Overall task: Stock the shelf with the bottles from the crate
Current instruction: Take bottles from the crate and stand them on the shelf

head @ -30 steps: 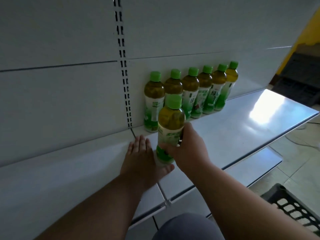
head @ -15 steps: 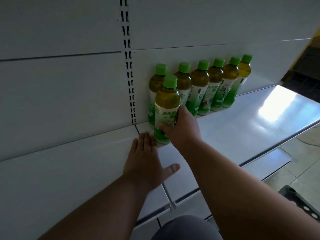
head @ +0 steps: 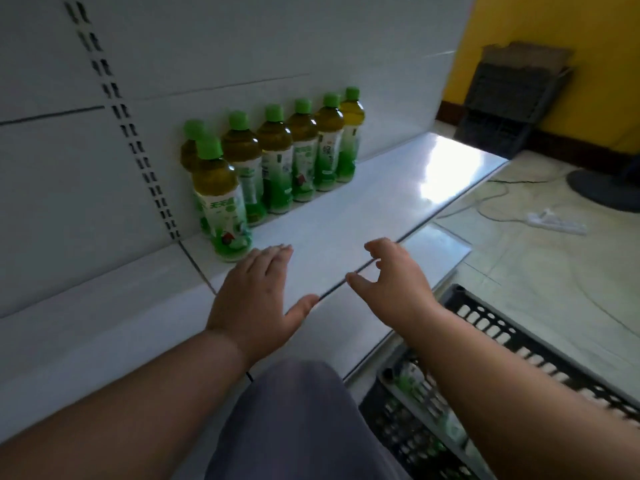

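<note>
Bottles (head: 221, 199) look heavy, slick; I'd grip mid-label. My left hand (head: 256, 299) lies flat, right hand (head: 394, 282) half-curled, empty.

Left hand (head: 254, 299) flat, fingers straight; right hand (head: 394, 284) empty, fingers loosely curled.

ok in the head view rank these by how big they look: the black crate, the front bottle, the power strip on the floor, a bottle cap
1. black crate, though it is cut off by the frame and sits close to the camera
2. front bottle
3. power strip, farther away, so its true size against the bottle is unsure
4. front bottle's cap
</note>
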